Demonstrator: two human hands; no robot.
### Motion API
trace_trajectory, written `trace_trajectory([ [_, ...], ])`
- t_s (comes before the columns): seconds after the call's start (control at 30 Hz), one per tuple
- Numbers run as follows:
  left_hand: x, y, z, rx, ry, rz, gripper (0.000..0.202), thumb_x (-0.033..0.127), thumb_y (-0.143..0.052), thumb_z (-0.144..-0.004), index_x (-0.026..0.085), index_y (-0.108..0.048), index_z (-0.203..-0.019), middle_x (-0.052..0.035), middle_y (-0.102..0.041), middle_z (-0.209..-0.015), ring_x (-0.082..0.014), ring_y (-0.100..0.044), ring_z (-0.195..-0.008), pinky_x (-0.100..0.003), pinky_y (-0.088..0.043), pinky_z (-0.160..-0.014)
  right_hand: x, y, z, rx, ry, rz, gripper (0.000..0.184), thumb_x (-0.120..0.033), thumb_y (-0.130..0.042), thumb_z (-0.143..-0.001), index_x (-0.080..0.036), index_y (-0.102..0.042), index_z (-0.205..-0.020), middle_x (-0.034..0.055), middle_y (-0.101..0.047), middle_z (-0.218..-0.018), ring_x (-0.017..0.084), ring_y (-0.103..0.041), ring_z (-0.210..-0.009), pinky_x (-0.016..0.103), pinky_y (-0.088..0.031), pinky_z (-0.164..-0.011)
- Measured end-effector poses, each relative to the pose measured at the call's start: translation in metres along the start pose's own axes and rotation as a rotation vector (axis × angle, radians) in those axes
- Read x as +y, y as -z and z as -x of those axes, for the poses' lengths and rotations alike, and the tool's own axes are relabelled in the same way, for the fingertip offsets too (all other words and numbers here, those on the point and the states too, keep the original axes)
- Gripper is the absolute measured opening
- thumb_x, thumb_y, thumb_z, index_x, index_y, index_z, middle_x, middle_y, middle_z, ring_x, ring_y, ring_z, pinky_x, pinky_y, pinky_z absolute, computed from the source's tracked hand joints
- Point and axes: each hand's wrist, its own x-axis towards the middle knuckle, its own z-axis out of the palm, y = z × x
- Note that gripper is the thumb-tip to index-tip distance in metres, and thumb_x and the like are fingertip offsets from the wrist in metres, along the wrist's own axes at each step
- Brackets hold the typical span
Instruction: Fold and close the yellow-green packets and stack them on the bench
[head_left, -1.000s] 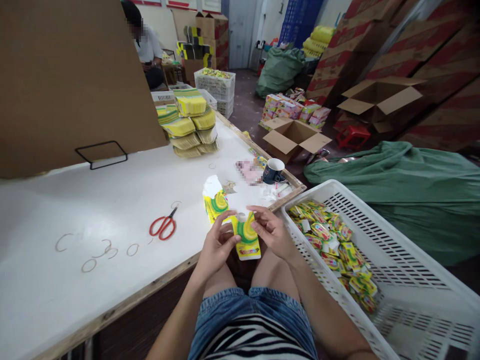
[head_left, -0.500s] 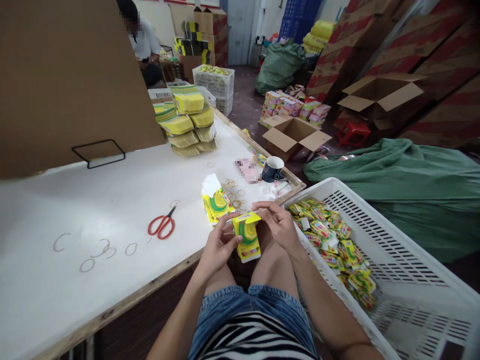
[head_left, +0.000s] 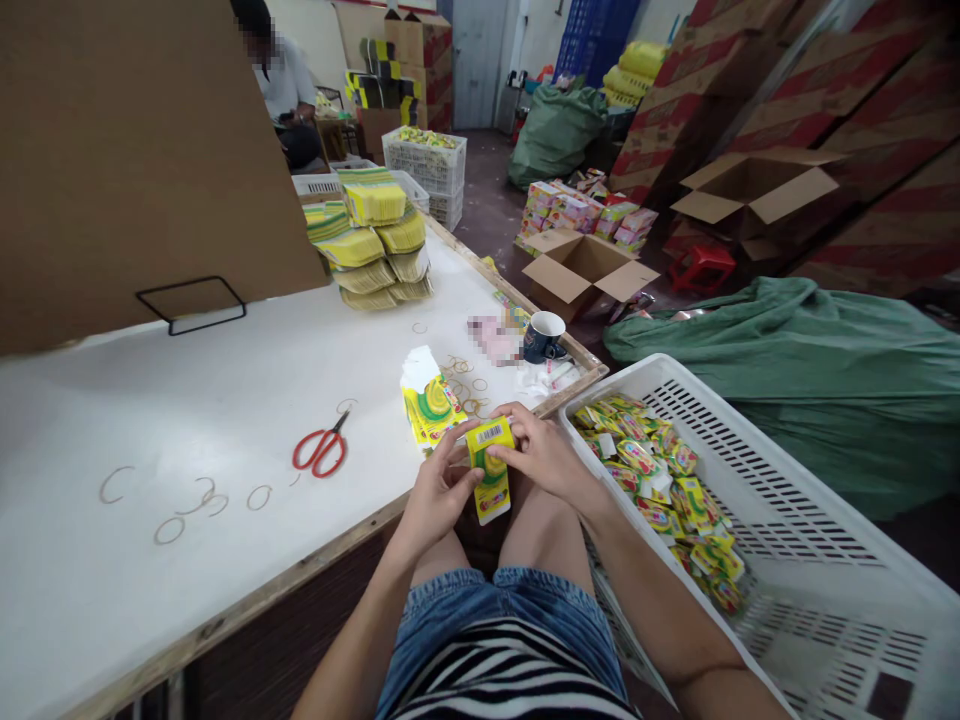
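Observation:
A small yellow and green printed carton point(head_left: 493, 500) hangs over my lap, held between both hands at the table's edge. My left hand point(head_left: 442, 485) grips its left side, thumb on the front. My right hand point(head_left: 538, 450) pinches its upper right, with the thumb across the front just below a barcode flap. Behind them on the table lies a stack of flat matching cartons point(head_left: 433, 402), white flaps showing. Several rubber bands point(head_left: 469, 385) are scattered beside the stack. To my right, a white plastic crate point(head_left: 780, 470) holds many folded cartons point(head_left: 675, 490).
Red-handled scissors point(head_left: 320, 452) and loose rubber bands lie on the white table point(head_left: 247, 590). A mug point(head_left: 543, 338) stands at the far right corner. Bundled cartons point(head_left: 375, 245) are piled farther back. A large cardboard panel point(head_left: 150, 160) rises at left; a person point(head_left: 289, 95) sits behind it.
My right thumb has come over the carton's front, and the top flap now faces me with its barcode showing. My left hand keeps its hold.

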Motion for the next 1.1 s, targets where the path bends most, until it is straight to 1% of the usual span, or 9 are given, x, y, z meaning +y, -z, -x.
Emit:
trace_trajectory([
  [0.2, 0.004, 0.002, 0.000, 0.018, -0.018, 0.045, 0.058, 0.031, -0.071, -0.080, 0.023, -0.047, -0.133, -0.0119, -0.067, -0.122, -0.0224, -0.071, -0.092, -0.031, -0.057, -0.078, 0.002, -0.002, 0.002, -0.020, 0.028, -0.034, 0.037, -0.028, -0.064, -0.084, -0.023, -0.059, -0.120, -0.0065, -0.058, -0.058, 0.013, -0.049, -0.052, 0.022, -0.034, -0.053],
  [0.37, 0.002, 0.002, -0.003, 0.013, -0.035, 0.063, 0.056, 0.029, -0.072, -0.078, 0.021, -0.051, -0.129, -0.0117, -0.070, -0.116, -0.0226, -0.072, -0.088, -0.031, -0.057, -0.076, 0.008, -0.003, 0.005, 0.078, 0.115, -0.264, 0.031, -0.036, -0.057, -0.090, -0.022, -0.067, -0.115, 0.0045, -0.069, -0.093, 0.014, -0.055, -0.064, 0.026, -0.046, -0.062],
  [0.53, -0.006, -0.011, -0.006, 0.020, -0.099, -0.029, 0.047, 0.022, -0.064, -0.083, 0.022, -0.052, -0.128, -0.0103, -0.069, -0.118, -0.0238, -0.071, -0.097, -0.034, -0.057, -0.082, 0.012, -0.009, 0.010, 0.165, 0.111, -0.454, 0.026, -0.034, -0.060, -0.088, -0.021, -0.071, -0.108, 0.0061, -0.071, -0.093, 0.018, -0.063, -0.075, 0.031, -0.053, -0.071],
  [0.6, -0.009, -0.011, -0.009, 0.073, -0.195, -0.194, 0.043, 0.020, -0.058, -0.087, 0.023, -0.052, -0.129, -0.0098, -0.066, -0.126, -0.0247, -0.066, -0.111, -0.038, -0.054, -0.094, 0.014, 0.002, 0.014, 0.341, 0.160, -0.284, 0.022, -0.032, -0.060, -0.088, -0.021, -0.073, -0.102, 0.0069, -0.070, -0.094, 0.019, -0.063, -0.080, 0.034, -0.053, -0.077],
  [0.7, -0.014, 0.004, -0.015, 0.295, -0.339, -0.599, 0.041, 0.021, -0.055, -0.089, 0.023, -0.054, -0.129, -0.0106, -0.058, -0.138, -0.0263, -0.050, -0.132, -0.047, -0.037, -0.112, 0.021, 0.026, 0.019, 0.767, 0.195, 0.082, 0.020, -0.029, -0.060, -0.087, -0.020, -0.074, -0.099, 0.0096, -0.067, -0.100, 0.024, -0.060, -0.096, 0.044, -0.047, -0.093],
  [0.77, -0.019, 0.018, -0.018, 0.426, -0.336, -0.832, 0.043, 0.022, -0.056, -0.089, 0.020, -0.052, -0.131, -0.0136, -0.055, -0.141, -0.0293, -0.041, -0.139, -0.055, -0.024, -0.117, 0.028, 0.035, 0.017, 0.870, 0.160, 0.197, 0.025, -0.032, -0.062, -0.085, -0.019, -0.072, -0.104, 0.0118, -0.064, -0.106, 0.027, -0.057, -0.104, 0.047, -0.043, -0.097],
  [0.87, -0.029, 0.033, -0.022, 0.433, -0.254, -1.020, 0.047, 0.022, -0.055, -0.089, 0.017, -0.048, -0.135, -0.0170, -0.055, -0.140, -0.0319, -0.042, -0.138, -0.063, -0.015, -0.117, 0.035, 0.017, 0.003, 0.651, 0.078, 0.062, 0.032, -0.038, -0.061, -0.083, -0.017, -0.072, -0.105, 0.0130, -0.066, -0.106, 0.027, -0.059, -0.099, 0.043, -0.048, -0.088],
  [0.97, -0.037, 0.036, -0.025, 0.360, -0.252, -1.074, 0.046, 0.021, -0.052, -0.090, 0.017, -0.047, -0.136, -0.0164, -0.057, -0.138, -0.0299, -0.046, -0.135, -0.060, -0.018, -0.118, 0.036, -0.027, -0.022, 0.361, -0.090, -0.244, 0.031, -0.039, -0.060, -0.081, -0.017, -0.072, -0.099, 0.0104, -0.070, -0.095, 0.024, -0.062, -0.087, 0.038, -0.048, -0.081],
  [1.1, -0.037, 0.036, -0.024, 0.302, -0.270, -1.025, 0.041, 0.020, -0.051, -0.089, 0.018, -0.053, -0.130, -0.0138, -0.061, -0.134, -0.0295, -0.048, -0.133, -0.058, -0.022, -0.118, 0.031, -0.070, -0.052, 0.305, -0.143, -0.363, 0.016, -0.032, -0.068, -0.071, -0.019, -0.070, -0.079, 0.0027, -0.069, -0.072, 0.020, -0.061, -0.071, 0.032, -0.048, -0.071],
])
